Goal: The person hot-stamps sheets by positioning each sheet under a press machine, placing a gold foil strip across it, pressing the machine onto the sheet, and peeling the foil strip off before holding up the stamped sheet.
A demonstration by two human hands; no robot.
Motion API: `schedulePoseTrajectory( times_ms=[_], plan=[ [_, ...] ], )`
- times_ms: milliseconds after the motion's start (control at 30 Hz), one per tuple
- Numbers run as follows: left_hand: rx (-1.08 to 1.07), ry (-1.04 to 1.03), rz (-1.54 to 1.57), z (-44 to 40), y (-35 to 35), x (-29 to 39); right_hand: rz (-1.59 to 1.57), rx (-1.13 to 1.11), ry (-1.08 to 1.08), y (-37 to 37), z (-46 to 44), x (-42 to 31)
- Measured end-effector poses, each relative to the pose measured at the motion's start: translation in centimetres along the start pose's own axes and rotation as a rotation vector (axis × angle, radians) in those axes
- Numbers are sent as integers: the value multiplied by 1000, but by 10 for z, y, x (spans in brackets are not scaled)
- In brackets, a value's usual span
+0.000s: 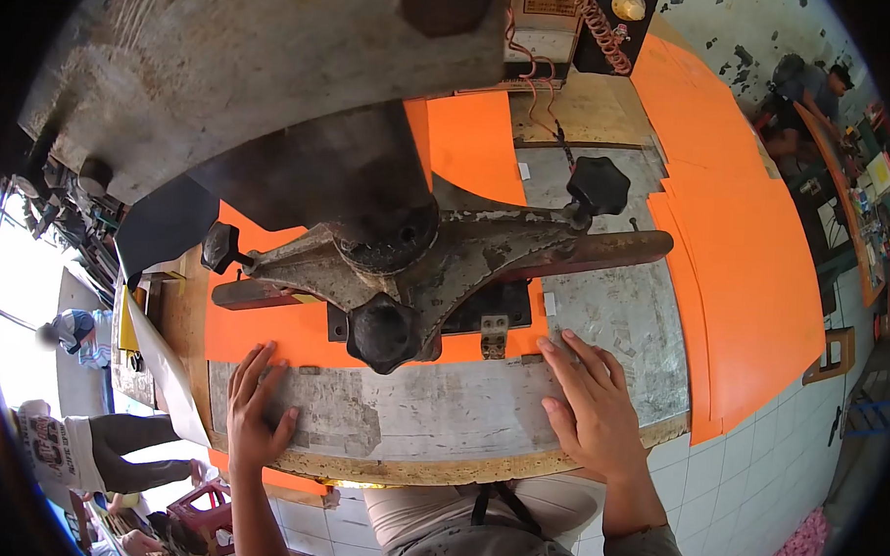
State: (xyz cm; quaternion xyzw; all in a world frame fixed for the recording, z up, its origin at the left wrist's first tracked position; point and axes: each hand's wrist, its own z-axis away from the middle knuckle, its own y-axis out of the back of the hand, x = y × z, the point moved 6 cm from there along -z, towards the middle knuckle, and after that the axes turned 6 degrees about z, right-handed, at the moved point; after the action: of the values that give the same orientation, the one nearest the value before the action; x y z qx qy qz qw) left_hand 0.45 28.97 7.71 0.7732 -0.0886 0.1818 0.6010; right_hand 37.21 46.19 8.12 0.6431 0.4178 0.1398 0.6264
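Note:
My left hand (255, 411) lies on the worn metal bed (440, 407) of a press, fingers stretched out and thumb apart. Its fingertips are at the near edge of an orange sheet (257, 328). On the other side, my right hand (593, 406) has its fingers spread, with the index fingertip by the sheet's right corner. Over the sheet stands the three-armed press head (456, 244), with a black knob (382, 330) at its near arm. A dark plate with a metal hinge-like piece (494, 337) shows beneath the head; much of the sheet is hidden there.
A stack of orange sheets (748, 289) lies to the right of the bed. The heavy machine arm (276, 66) hangs overhead at the upper left. A coiled cable (605, 34) runs at the back. People stand at far left and sit at far right.

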Motion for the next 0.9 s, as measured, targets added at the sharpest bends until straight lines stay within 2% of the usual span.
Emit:
schedulePoseTrajectory(
  times_ms=[433, 533, 667, 767, 900],
  plan=[
    [12, 1, -13, 3, 4, 5, 35, 67, 26, 2, 3, -4],
    [-8, -47, -63, 7, 5, 7, 23, 55, 33, -2, 8, -6],
    [1, -146, -16, 14, 9, 12, 192, 106, 142, -3, 13, -17],
    [16, -193, 85, 15, 10, 41, 193, 132, 149, -6, 16, -21],
    [23, -206, 4, 16, -5, 58, 223, 113, 192, -8, 17, -24]
  ],
)
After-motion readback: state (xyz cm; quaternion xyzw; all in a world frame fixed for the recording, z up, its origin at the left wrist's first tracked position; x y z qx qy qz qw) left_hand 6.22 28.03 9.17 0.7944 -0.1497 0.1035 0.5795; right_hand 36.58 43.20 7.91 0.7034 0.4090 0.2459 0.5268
